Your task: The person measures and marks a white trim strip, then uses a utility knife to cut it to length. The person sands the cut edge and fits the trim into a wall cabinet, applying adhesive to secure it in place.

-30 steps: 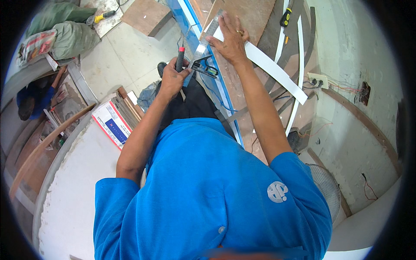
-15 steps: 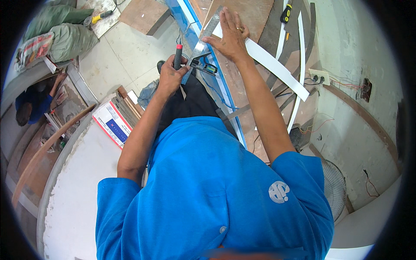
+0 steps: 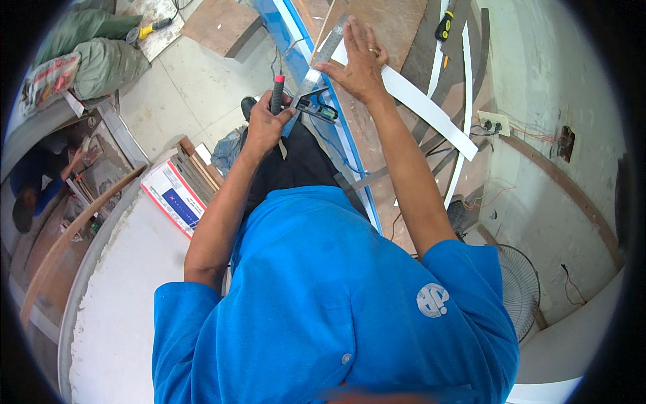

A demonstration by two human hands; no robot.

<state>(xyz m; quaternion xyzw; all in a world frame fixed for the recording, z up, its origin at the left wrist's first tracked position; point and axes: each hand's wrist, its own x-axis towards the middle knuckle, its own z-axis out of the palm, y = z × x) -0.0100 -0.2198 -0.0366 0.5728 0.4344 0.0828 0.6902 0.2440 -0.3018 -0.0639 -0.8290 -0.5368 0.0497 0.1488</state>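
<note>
My left hand (image 3: 264,126) is closed round the lower end of a combination square (image 3: 311,79) and a scoring cutter (image 3: 277,94) with a dark ribbed handle and red end. A thin pointed tip shows below that hand. The square's dark head (image 3: 317,108), with a green vial in it, sits at the workbench's edge. My right hand (image 3: 361,71) lies flat, fingers stretched, pressing beside the steel rule on a white strip (image 3: 427,111). The strip slants to the right across a brown board (image 3: 390,23).
A yellow-black screwdriver (image 3: 444,25) and narrow white strips (image 3: 465,87) lie on the bench at right. A fan (image 3: 518,289) stands by the wall socket (image 3: 494,124). At left are a box (image 3: 171,195), sacks (image 3: 108,66), an angle grinder (image 3: 149,29) and another person (image 3: 33,182) low down.
My two hands, the square and the strip stay almost in place; the view has shifted slightly. The other person at left has moved lower, with an arm changed in position.
</note>
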